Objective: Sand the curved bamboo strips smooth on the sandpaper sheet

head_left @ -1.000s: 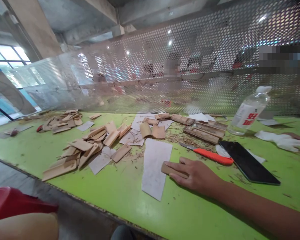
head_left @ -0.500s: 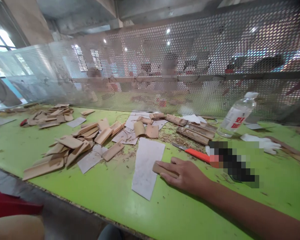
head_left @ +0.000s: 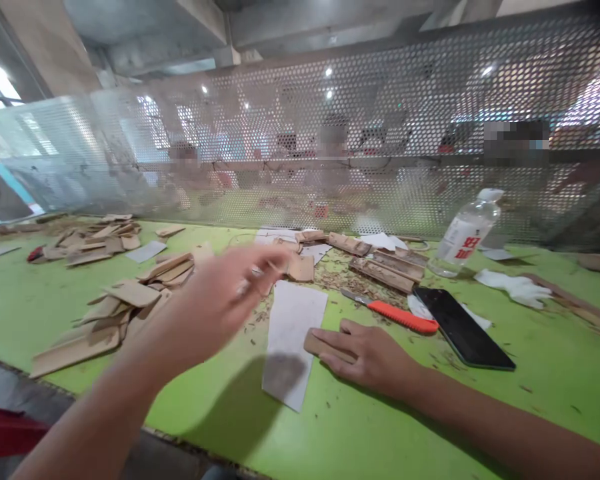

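Observation:
My right hand (head_left: 367, 350) rests on the green table, its fingers closed over a small tan wooden block (head_left: 312, 343). The block's left end touches the right edge of a pale paper sheet (head_left: 297, 313). Blurred by motion, my left hand (head_left: 230, 297) hangs above the table left of that sheet, casting a shadow below. Its fingertips point at the curved bamboo pieces (head_left: 301, 268) behind the sheet; whether they hold anything is unclear. Beyond my right hand lies an orange-handled knife (head_left: 403, 317) with its blade pointing left.
A pile of bamboo pieces (head_left: 97, 313) lies left, partly behind my left arm, with another pile (head_left: 97, 243) farther back. At right are a phone (head_left: 467, 330), a tilted plastic bottle (head_left: 463, 237) and a white glove (head_left: 513, 287). Rough bamboo halves (head_left: 383, 275) sit before a perforated metal screen (head_left: 280, 147).
My left hand has come into view from the lower left and reaches across the table. My right hand stays on the wooden block. The view has shifted slightly.

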A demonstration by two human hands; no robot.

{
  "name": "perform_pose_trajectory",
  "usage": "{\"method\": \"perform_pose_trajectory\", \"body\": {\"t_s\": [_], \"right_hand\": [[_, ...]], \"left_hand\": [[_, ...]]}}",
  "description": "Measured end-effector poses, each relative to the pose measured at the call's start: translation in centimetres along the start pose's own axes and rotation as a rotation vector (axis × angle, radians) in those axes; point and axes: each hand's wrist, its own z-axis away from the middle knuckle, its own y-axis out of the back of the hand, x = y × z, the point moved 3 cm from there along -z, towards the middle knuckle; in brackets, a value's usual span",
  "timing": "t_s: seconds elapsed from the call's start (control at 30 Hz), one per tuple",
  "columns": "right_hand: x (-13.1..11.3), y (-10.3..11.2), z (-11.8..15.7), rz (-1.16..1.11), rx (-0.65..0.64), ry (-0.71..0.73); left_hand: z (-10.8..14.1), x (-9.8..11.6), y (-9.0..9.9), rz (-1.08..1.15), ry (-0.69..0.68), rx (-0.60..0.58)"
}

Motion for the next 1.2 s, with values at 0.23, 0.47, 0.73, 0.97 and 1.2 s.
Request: {"method": "perform_pose_trajectory", "body": {"t_s": [0.23, 0.47, 0.73, 0.97, 1.2], "right_hand": [[-0.4, 0.5, 0.0, 0.119, -0.052, 0.011], [-1.8, 0.9, 0.3, 0.033, -0.076, -0.014], [-1.2, 1.3, -0.2, 0.028, -0.034, -0.068], [-1.7, 1.1, -0.1, -0.013, -0.088, -0.020], [-2.3, 0.9, -0.2, -0.033, -0.138, 0.049]], "left_hand": [[-2.2, -5.6, -11.1, 0.114, -0.091, -0.869], [-1.6, -6.4, -12.2, 0.159, -0.159, -0.883], [-1.4, -6.5, -12.4, 0.174, -0.158, -0.873], [-1.4, -6.2, -12.3, 0.162, -0.159, -0.888], [-1.3, -6.1, -12.4, 0.209, -0.185, -0.881]]}}
